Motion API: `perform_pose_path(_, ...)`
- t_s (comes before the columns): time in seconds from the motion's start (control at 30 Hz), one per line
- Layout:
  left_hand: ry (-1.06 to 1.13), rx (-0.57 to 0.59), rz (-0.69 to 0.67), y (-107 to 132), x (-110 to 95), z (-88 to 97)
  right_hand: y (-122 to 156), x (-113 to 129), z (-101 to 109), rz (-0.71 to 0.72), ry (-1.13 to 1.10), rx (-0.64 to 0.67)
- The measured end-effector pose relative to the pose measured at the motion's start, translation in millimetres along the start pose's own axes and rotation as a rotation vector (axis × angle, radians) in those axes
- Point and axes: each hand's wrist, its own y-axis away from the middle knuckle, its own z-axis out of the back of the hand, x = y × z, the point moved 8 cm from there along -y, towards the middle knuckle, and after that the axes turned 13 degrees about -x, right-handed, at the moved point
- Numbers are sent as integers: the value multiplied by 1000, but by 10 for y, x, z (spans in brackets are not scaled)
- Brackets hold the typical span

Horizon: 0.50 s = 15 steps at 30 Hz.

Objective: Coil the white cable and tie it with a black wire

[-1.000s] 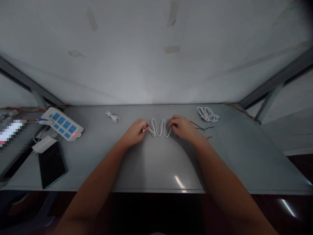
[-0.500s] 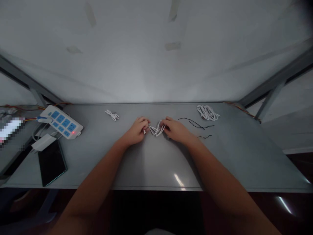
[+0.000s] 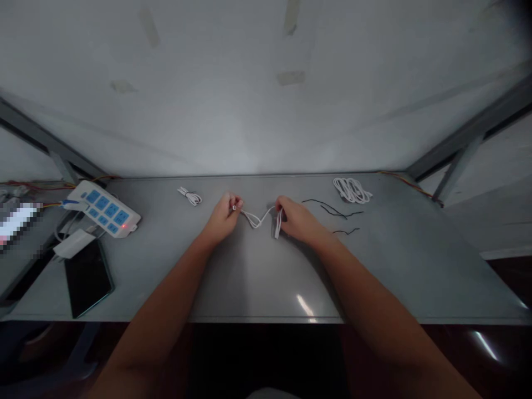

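My left hand (image 3: 223, 217) pinches a small connector end of a white cable (image 3: 257, 220) between fingertips and thumb. My right hand (image 3: 296, 219) grips the same cable further along, where a doubled length hangs down beside its fingers. Between the hands the cable sags in a shallow V just above the grey table (image 3: 374, 266). A coiled white cable (image 3: 352, 190) lies at the far right, and a small bundled white cable (image 3: 190, 196) lies at the far left. Thin black wires (image 3: 332, 208) lie to the right of my right hand, apart from it.
A blue-and-white power strip (image 3: 102, 209) with a lit red light sits at the left, near a white charger (image 3: 73, 244) and a black tablet (image 3: 88, 279). Coloured wires run along the table's back edge. A pale wall stands behind.
My hands have moved apart, with the left shifting leftward. The white cable, bunched between them before, now stretches into an open V.
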Motion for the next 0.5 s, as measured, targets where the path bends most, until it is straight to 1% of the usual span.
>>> perform_pose_path(0.07, 8, 19, 0, 15, -10, -44, 11, 65, -36, 32, -10, 2)
perform_pose_path(0.13, 21, 33, 5, 25, -11, -77, 21, 143, -80, 101, -20, 19)
perform_pose_path(0.2, 27, 35, 9, 28, -9, -85, 24, 174, -121, 139, -10, 45)
perform_pose_path(0.3, -20, 32, 10, 20, -12, -57, 2, 142, -118, 131, 9, 52)
perform_pose_path(0.4, -112, 15, -19, -2, -36, 10, -29, 75, -39, 102, 12, 24)
perform_pose_path(0.5, -149, -23, -29, -30, -35, 90, -46, -18, 51, 64, 35, -5)
